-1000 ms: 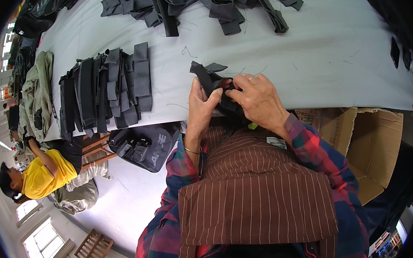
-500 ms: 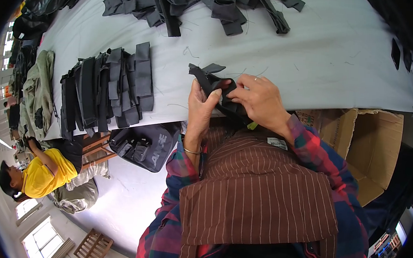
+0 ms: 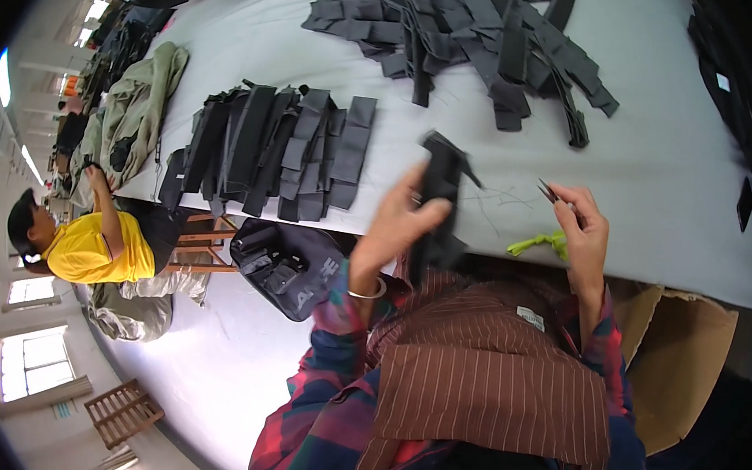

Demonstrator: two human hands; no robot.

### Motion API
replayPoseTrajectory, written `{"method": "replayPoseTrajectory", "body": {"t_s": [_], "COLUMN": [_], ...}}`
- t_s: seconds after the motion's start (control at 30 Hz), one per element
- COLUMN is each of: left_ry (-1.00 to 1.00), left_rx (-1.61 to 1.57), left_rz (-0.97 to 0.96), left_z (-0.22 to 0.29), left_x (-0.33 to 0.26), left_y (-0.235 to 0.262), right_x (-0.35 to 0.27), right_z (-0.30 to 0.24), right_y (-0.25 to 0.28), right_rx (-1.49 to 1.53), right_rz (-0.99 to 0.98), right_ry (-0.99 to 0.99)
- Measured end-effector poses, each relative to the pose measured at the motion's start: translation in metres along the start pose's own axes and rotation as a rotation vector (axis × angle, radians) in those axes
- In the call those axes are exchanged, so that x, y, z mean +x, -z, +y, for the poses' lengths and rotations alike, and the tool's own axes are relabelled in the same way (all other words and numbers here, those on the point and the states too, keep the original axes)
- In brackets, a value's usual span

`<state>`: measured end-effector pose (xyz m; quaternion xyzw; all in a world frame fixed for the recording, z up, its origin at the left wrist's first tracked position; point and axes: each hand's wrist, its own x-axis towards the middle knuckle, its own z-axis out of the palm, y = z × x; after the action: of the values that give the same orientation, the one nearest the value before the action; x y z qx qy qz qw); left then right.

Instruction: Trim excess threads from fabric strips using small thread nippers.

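The strip point(image 3: 441, 180) was black, narrow and partly blurred, a thin end jutting sideways, over the near edge of the table point(image 3: 668, 231). The left hand point(image 3: 400, 224) clasped it, thumb across; the right hand point(image 3: 586, 238) pinched a slim, pointed tool point(image 3: 548, 193) near crumpled green ribbon point(image 3: 538, 243).

On the bench point(image 3: 664, 169), a strip row point(image 3: 254, 150) lies left of the held strip point(image 3: 438, 182), a heap point(image 3: 463, 30) behind; a carton point(image 3: 679, 369) sits right.

Big grey lettering point(image 3: 319, 282) on the dark bag point(image 3: 279, 300), plus a white label point(image 3: 530, 318) on the striped apron point(image 3: 492, 390), print's too tiny to read.
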<state>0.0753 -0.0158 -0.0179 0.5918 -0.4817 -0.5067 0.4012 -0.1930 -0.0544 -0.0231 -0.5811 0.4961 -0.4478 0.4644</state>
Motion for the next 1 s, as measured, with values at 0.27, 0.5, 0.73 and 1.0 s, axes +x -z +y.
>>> {"method": "replayPoseTrajectory", "body": {"t_s": [0.27, 0.5, 0.73, 1.0], "left_ry": [-0.421, 0.097, -0.605, -0.567], "left_rx": [1.01, 1.486, 0.921, 1.141], "left_rz": [0.849, 0.728, 0.462, 0.019], "left_z": [0.045, -0.072, -0.014, -0.055], "left_x": [0.03, 0.038, 0.031, 0.049], "left_y": [0.202, 0.333, 0.121, -0.052], "right_x": [-0.01, -0.006, -0.004, -0.011], "right_z": [0.02, 0.016, 0.014, 0.005], "right_y": [0.008, -0.01, 0.012, 0.026], "right_rx": [-0.032, -0.049, 0.127, 0.172], "right_rz": [0.026, -0.032, 0.078, 0.117], "right_ry": [-0.072, -0.069, -0.186, -0.137]}}
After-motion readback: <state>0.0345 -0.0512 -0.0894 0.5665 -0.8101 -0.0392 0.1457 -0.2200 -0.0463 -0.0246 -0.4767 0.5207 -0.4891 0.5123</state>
